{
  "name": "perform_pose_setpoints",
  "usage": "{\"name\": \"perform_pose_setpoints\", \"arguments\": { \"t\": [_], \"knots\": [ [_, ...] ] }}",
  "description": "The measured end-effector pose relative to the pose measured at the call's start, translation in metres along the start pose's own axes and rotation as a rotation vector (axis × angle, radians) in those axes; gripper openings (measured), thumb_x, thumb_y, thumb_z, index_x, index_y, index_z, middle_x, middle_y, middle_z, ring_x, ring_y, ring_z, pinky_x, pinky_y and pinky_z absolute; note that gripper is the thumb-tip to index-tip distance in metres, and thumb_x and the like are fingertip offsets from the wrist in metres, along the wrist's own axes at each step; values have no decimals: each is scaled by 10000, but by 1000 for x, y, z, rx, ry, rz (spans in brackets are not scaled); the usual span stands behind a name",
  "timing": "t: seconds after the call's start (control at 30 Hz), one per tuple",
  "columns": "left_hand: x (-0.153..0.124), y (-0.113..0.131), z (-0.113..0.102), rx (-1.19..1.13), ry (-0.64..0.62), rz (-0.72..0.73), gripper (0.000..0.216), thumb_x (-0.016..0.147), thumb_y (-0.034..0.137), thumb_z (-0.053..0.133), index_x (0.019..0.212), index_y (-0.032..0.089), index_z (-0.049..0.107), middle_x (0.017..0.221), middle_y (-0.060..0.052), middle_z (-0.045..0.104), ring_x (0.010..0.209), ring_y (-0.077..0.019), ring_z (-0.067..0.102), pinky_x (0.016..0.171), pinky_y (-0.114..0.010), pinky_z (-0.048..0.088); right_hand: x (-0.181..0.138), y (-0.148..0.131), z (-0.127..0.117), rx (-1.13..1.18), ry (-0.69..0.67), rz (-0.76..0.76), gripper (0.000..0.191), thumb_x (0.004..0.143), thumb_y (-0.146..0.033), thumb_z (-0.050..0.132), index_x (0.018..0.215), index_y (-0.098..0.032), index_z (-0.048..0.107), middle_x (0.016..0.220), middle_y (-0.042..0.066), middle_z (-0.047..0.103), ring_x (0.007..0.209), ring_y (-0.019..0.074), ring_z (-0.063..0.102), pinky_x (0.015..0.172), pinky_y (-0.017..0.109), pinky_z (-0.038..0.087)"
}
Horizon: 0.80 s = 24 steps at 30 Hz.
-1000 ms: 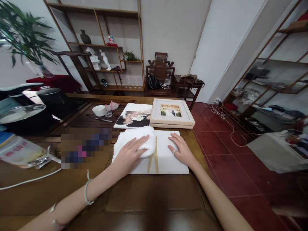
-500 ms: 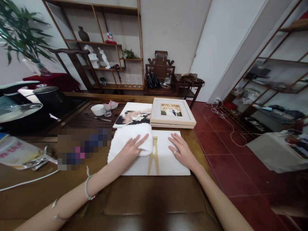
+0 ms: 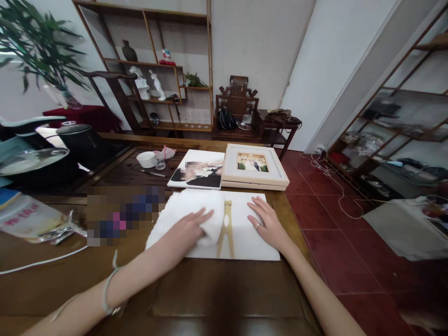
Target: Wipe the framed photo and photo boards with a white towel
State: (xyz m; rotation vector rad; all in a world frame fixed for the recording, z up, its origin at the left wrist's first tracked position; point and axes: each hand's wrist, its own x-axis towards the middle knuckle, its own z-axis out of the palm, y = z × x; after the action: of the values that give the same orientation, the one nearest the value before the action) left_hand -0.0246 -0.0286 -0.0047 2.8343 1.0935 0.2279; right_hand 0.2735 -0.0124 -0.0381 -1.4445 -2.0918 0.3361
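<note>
A white picture frame lies face down (image 3: 245,242) on the wooden table, its tan stand leg (image 3: 227,227) running down the middle. My left hand (image 3: 187,228) presses flat on a white cloth (image 3: 175,210) spread over the frame's left half. On the frame's right half my right hand (image 3: 268,224) rests flat with fingers spread and a ring on one finger.
Behind lie a photo print (image 3: 198,170) and a cream framed photo (image 3: 254,167). A white cup (image 3: 146,159) and a glass stand on a dark tea tray. A kettle (image 3: 75,140), packets (image 3: 28,217) and a cable (image 3: 38,263) sit at left. Red tiled floor drops off to the right.
My left hand has dragged the cloth toward me and to the left across the frame's back, uncovering more of the stand leg. My right hand has stayed put.
</note>
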Motion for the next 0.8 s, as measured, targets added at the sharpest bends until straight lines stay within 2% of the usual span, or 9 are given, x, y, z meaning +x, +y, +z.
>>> {"name": "perform_pose_setpoints", "arguments": {
  "t": [0.13, 0.23, 0.3, 0.4, 0.5, 0.53, 0.6, 0.67, 0.8],
  "knots": [
    [31, -20, -1, 81, 22, -76, 390, 734, -100, 405, 881, 126, 687, 1504, -139, 214, 1386, -327, 134, 1087, -553, 216, 0, 2, 1, -6, 5, -4, 394, 902, -380, 460, 1258, -234, 542, 1417, 77, 446, 1365, 248, 307, 1106, 487, 270],
    [33, -22, 1, 99, 7, -77, 477, 700, -134, 370, 926, 144, 686, 1516, -97, 200, 1392, -338, 56, 1080, -606, 157, 0, 2, 1, -9, 4, -1, 397, 900, -381, 462, 1259, -231, 540, 1417, 77, 445, 1366, 246, 305, 1107, 482, 270],
    [28, -14, -5, 65, -84, -61, 554, 663, -151, 359, 980, 177, 673, 1522, -54, 195, 1391, -342, 48, 1065, -622, 176, 0, 2, 1, -7, 5, 5, 399, 900, -384, 462, 1263, -237, 536, 1418, 75, 444, 1366, 246, 304, 1107, 486, 267],
    [11, 11, -22, -26, -298, -68, 627, 603, -129, 443, 1085, 221, 640, 1529, -48, 161, 1373, -392, 77, 1022, -641, 249, 0, 2, 1, -2, -1, 8, 399, 903, -387, 456, 1267, -241, 530, 1424, 72, 435, 1368, 245, 300, 1111, 495, 256],
    [-10, 38, -33, -78, -529, -62, 542, 532, -59, 605, 1006, 190, 681, 1519, -102, 178, 1334, -482, 110, 971, -660, 305, -1, 3, 2, 3, 2, 5, 397, 905, -385, 454, 1267, -242, 528, 1429, 71, 428, 1370, 244, 295, 1113, 496, 253],
    [-16, 44, -35, -88, -561, -50, 510, 518, -46, 632, 970, 183, 693, 1516, -110, 185, 1327, -494, 121, 965, -655, 318, -1, 3, 2, 6, 7, 4, 395, 904, -384, 456, 1266, -244, 529, 1428, 71, 430, 1370, 245, 296, 1111, 496, 257],
    [-22, 49, -35, -108, -522, -42, 500, 549, -45, 616, 981, 196, 690, 1518, -98, 177, 1334, -469, 138, 971, -615, 349, -1, 3, 2, 14, 15, 4, 392, 902, -383, 459, 1263, -249, 534, 1424, 70, 436, 1367, 250, 303, 1106, 500, 263],
    [-15, 45, -35, -123, -395, -68, 568, 616, -77, 521, 1082, 221, 649, 1530, -70, 132, 1358, -398, 150, 999, -547, 365, -1, 3, 2, 20, 14, 2, 391, 900, -384, 463, 1260, -252, 538, 1418, 71, 444, 1363, 256, 311, 1102, 505, 266],
    [28, 32, -25, -84, -143, -102, 616, 655, -139, 392, 1129, 190, 608, 1541, -83, 40, 1387, -319, 104, 1070, -491, 289, -1, 3, 2, 11, 17, 4, 396, 897, -389, 467, 1256, -239, 542, 1416, 77, 448, 1360, 253, 318, 1103, 496, 269]
  ]
}}
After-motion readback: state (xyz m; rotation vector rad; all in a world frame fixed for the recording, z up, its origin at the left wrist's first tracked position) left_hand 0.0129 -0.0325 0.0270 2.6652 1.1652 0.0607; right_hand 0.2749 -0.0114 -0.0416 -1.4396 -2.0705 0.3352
